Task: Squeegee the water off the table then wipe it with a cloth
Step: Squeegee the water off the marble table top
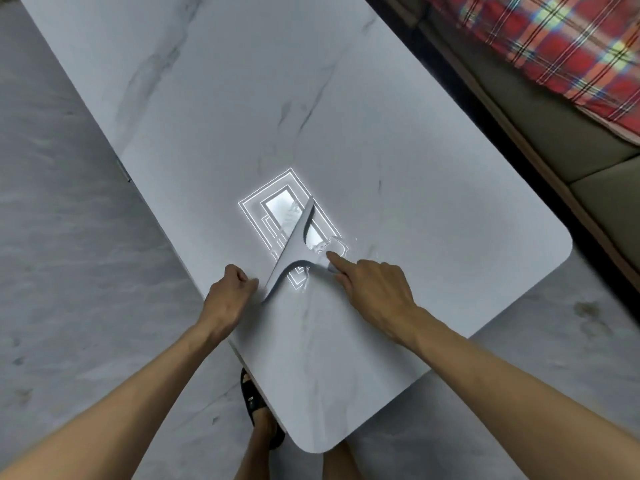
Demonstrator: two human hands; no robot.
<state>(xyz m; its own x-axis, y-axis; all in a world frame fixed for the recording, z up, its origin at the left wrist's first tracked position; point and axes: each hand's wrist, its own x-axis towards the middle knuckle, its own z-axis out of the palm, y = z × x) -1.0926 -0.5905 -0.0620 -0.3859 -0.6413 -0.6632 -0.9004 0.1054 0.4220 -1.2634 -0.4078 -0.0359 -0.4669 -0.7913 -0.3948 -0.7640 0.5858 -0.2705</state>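
White marble-look surface (221, 98) runs diagonally through the head view, rounded corners at the near end. A pale grey squeegee (294, 242) sits on it near the person's edge, blade line running from lower left to upper right, handle branching toward the right hand. Right hand (375, 289) has its grip pressed around the handle end, index finger stretched forward along it, tip beside a small puddle of water (330, 245). Left hand (228, 294) is at the surface's left edge, fingers curled; its fingertips look to be touching the lower end of the blade, but a real pinch cannot be told. A bright reflection of a ceiling light (280, 209) lies on the wet patch under and behind the blade. A few droplets sit right of the puddle. Below the surface edge, a foot in a black sandal (254, 403) stands on the grey marbled floor (69, 271). Upper right: a sofa (588, 174) with a red plaid cloth (554, 39) draped on it, well apart from the squeegee.
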